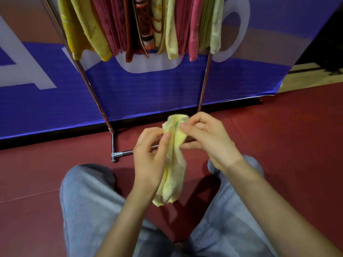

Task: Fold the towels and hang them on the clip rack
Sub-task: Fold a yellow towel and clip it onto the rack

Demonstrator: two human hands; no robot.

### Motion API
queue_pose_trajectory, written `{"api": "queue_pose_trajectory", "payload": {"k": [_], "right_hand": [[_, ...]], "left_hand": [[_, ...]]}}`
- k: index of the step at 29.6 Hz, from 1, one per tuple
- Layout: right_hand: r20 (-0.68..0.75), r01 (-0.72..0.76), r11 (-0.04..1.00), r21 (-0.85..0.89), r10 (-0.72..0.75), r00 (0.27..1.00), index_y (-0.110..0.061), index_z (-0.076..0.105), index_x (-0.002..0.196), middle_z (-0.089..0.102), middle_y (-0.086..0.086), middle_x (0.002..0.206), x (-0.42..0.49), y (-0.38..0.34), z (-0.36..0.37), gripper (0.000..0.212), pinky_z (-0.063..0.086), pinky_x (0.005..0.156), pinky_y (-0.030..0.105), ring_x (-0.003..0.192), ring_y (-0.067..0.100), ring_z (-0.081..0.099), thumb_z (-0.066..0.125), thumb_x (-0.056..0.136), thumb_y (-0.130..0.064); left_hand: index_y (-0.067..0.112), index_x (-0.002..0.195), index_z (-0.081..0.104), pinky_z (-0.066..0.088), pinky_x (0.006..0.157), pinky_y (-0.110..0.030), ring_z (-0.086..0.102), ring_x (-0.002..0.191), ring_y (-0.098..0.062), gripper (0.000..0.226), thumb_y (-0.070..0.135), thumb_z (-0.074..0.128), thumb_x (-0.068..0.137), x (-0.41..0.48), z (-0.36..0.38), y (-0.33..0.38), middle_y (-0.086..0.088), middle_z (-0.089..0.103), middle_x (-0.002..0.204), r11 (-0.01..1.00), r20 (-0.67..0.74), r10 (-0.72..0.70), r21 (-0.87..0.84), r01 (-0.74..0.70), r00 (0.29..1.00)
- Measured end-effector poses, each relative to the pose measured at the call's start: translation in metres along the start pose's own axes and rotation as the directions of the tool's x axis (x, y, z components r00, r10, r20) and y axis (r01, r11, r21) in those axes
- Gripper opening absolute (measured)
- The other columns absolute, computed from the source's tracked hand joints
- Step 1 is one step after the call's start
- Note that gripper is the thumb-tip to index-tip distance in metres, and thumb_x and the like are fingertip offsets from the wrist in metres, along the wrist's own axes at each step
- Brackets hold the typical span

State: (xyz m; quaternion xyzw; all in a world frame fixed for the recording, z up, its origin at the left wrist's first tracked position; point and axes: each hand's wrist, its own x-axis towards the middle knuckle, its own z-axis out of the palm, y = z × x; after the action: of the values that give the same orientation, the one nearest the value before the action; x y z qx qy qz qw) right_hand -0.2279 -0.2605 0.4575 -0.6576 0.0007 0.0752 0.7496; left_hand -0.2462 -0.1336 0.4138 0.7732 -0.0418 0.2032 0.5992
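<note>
A pale yellow towel (174, 164) hangs bunched lengthwise between my hands, its lower end dangling over my lap. My left hand (148, 156) pinches its upper left edge between thumb and fingers. My right hand (206, 138) pinches the top right corner, fingers curled. Above, the clip rack (204, 78) with metal legs carries several hanging towels (130, 25) in yellow, maroon, pink and light green. The clips themselves are out of view.
A blue and white banner (130, 93) stands behind the rack. The rack's base bar (126, 152) lies on the dark red floor (278, 130) just ahead of my knees. My legs in jeans (89, 201) fill the lower view.
</note>
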Motion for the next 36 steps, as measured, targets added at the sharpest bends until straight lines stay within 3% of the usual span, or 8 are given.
{"api": "queue_pose_trajectory", "payload": {"k": [7,11,15,19,23,28,33,36], "right_hand": [[0.049,-0.071,0.995,0.064,0.068,0.996,-0.007,0.058,0.078,0.065,0.013,0.082,0.0,0.011,0.006,0.019,0.059,0.072,0.027,0.069,0.013,0.066,0.048,0.092,-0.017],[0.096,-0.107,0.992,0.061,0.1,0.99,-0.006,0.059,0.08,0.066,0.013,0.078,-0.001,0.012,0.006,0.037,0.058,0.072,0.028,0.07,0.017,0.068,0.034,0.097,-0.027],[0.143,-0.113,0.993,0.025,0.109,0.984,-0.013,0.054,0.101,0.069,0.011,0.079,-0.004,0.015,0.002,0.031,0.057,0.06,0.03,0.063,0.021,0.068,0.028,0.098,-0.029],[0.225,-0.083,0.971,-0.226,0.134,0.965,-0.018,0.045,0.11,0.063,0.005,0.064,0.002,0.016,-0.011,0.016,0.048,0.043,0.024,0.042,0.015,0.057,0.04,0.095,-0.021],[0.324,0.085,0.763,-0.641,0.169,0.931,-0.022,0.053,0.085,0.061,0.003,0.06,0.012,0.013,-0.025,0.005,0.045,0.043,0.025,0.042,0.019,0.056,0.055,0.088,-0.025],[0.294,0.366,0.437,-0.822,-0.225,0.929,-0.029,0.038,0.068,0.043,-0.009,0.056,0.03,-0.028,-0.023,0.026,0.04,0.061,0.036,0.057,0.011,0.044,0.056,0.083,-0.042],[0.249,0.667,0.512,-0.541,-0.66,0.708,-0.033,0.04,0.076,0.046,-0.017,0.068,0.035,-0.108,0.01,0.023,0.038,0.061,0.016,0.064,-0.004,0.046,0.06,0.081,-0.023],[0.212,0.753,0.509,-0.417,-0.752,0.625,-0.025,0.041,0.086,0.052,-0.012,0.073,0.026,-0.132,0.019,0.024,0.042,0.059,0.013,0.062,-0.002,0.054,0.062,0.081,-0.013]], "left_hand": [[0.033,0.083,0.062,0.05,0.078,-0.03,0.059,0.086,-0.004,0.014,0.036,0.049,0.082,-0.003,-0.001,-0.009,0.011,0.062,0.089,0.995,0.06,-0.03,-0.091,0.036,0.998],[0.036,0.085,0.059,0.043,0.07,-0.007,0.056,0.082,0.003,0.012,0.04,0.054,0.075,-0.003,-0.002,-0.012,0.009,0.06,0.089,0.998,0.074,-0.027,-0.058,0.031,0.997],[0.035,0.079,0.061,0.044,0.067,-0.01,0.058,0.073,0.003,0.013,0.044,0.053,0.074,0.003,-0.008,-0.021,0.006,0.063,0.079,0.994,0.104,-0.076,-0.065,0.083,0.992],[0.035,0.076,0.062,0.044,0.063,-0.01,0.057,0.067,0.005,0.008,0.04,0.055,0.077,0.008,-0.015,-0.025,0.012,0.066,0.071,0.99,0.17,-0.09,-0.094,0.107,0.981],[0.033,0.074,0.06,0.043,0.062,-0.01,0.055,0.066,0.004,0.01,0.03,0.054,0.081,0.012,-0.02,-0.022,0.011,0.063,0.069,0.998,0.199,-0.042,-0.046,0.052,0.979],[0.03,0.064,0.045,0.032,0.052,-0.013,0.041,0.053,0.003,0.021,0.042,0.047,0.081,0.054,-0.026,0.0,0.01,0.044,0.057,0.993,0.164,0.073,0.084,-0.088,0.984],[0.032,0.067,0.041,0.032,0.052,-0.019,0.039,0.055,0.004,0.023,0.036,0.039,0.09,0.109,-0.042,0.076,0.017,0.044,0.057,0.946,-0.015,0.324,0.039,-0.323,0.946],[0.031,0.072,0.041,0.032,0.054,-0.013,0.04,0.057,0.006,0.022,0.029,0.036,0.094,0.118,-0.048,0.103,0.016,0.04,0.066,0.901,-0.06,0.434,0.041,-0.432,0.899]]}}
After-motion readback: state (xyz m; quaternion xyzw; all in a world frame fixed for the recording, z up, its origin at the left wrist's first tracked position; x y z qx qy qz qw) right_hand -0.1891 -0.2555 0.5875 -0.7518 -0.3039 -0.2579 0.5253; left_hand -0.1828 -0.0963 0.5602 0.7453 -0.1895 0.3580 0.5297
